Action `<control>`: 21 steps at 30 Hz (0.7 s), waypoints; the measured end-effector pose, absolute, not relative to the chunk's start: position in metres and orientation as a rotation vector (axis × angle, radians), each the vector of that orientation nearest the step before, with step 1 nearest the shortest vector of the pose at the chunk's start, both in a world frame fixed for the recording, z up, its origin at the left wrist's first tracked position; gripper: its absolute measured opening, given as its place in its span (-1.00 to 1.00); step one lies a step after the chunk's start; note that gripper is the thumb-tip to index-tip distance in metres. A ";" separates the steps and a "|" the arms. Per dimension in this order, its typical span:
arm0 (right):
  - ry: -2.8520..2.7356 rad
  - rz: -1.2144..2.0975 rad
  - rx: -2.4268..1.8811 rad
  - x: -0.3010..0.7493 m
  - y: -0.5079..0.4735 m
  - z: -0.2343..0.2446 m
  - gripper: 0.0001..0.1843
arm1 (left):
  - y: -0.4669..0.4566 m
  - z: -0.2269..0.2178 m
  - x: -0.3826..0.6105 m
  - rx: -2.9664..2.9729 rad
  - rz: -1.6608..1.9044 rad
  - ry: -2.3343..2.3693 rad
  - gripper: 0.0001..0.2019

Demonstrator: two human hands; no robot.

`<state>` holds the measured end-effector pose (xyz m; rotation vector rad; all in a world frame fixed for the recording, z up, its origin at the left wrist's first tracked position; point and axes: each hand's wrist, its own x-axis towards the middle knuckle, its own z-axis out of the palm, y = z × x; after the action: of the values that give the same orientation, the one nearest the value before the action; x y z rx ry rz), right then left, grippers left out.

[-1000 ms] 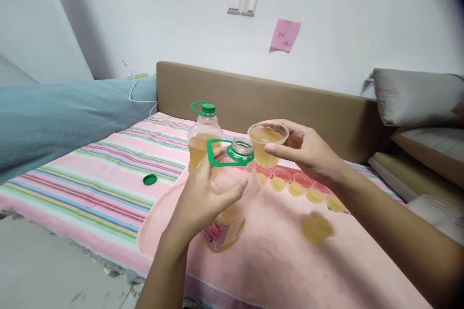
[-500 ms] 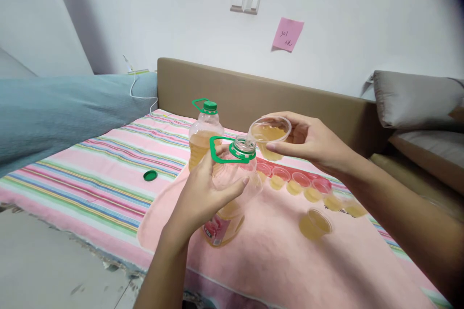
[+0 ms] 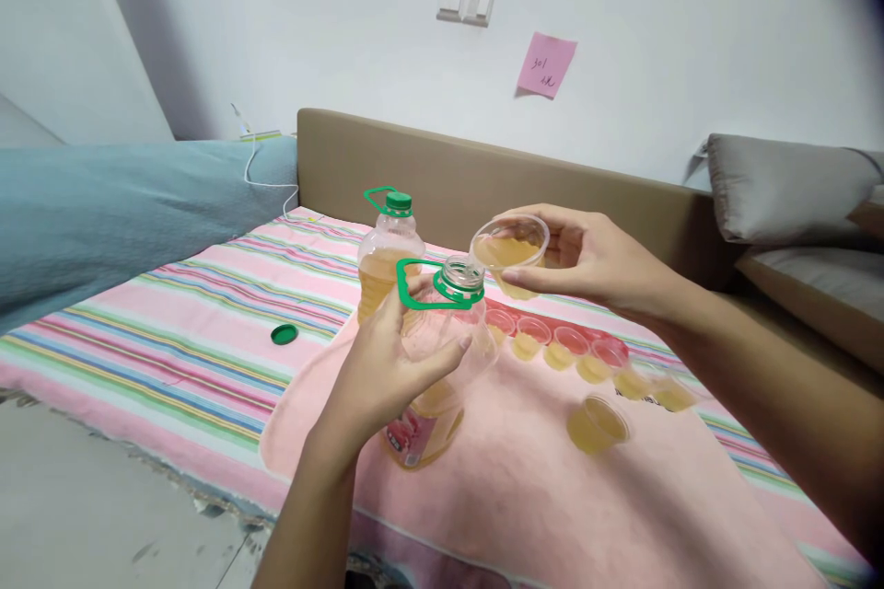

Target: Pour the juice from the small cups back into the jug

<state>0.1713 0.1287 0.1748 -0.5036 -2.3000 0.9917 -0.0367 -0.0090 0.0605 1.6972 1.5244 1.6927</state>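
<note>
My left hand (image 3: 387, 368) is wrapped round the neck of an uncapped clear bottle (image 3: 442, 359) with a green ring handle, tilted, a little yellow liquid in its bottom. My right hand (image 3: 587, 262) pinches a clear plastic cup (image 3: 509, 253) of yellow liquid, tipped with its rim against the bottle's mouth. A loose green cap (image 3: 284, 334) lies on the striped cloth to the left. A second, capped bottle (image 3: 387, 248) stands upright behind.
A row of several small cups of yellow liquid (image 3: 573, 359) runs across the pink cloth (image 3: 525, 497), with one more cup (image 3: 598, 423) in front. A brown headboard (image 3: 483, 175), a blue blanket (image 3: 103, 221) and a grey pillow (image 3: 780, 189) border the bed.
The cup has tipped from level to leaning against the bottle's mouth, and the liquid in it has shifted toward the rim. My left hand keeps the bottle nearly still.
</note>
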 end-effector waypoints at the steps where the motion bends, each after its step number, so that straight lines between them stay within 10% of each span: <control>1: -2.306 0.983 -0.507 0.171 0.128 0.176 -0.46 | -0.009 0.060 -0.037 1.698 1.692 1.520 -0.40; 21: -2.411 0.807 -0.521 0.172 0.127 0.188 -0.44 | -0.009 0.060 -0.037 1.701 1.710 1.489 -0.39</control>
<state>0.1719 0.1275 0.1885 -0.5213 -2.4109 0.8066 -0.0367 -0.0087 0.0599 1.7008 1.4888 1.7096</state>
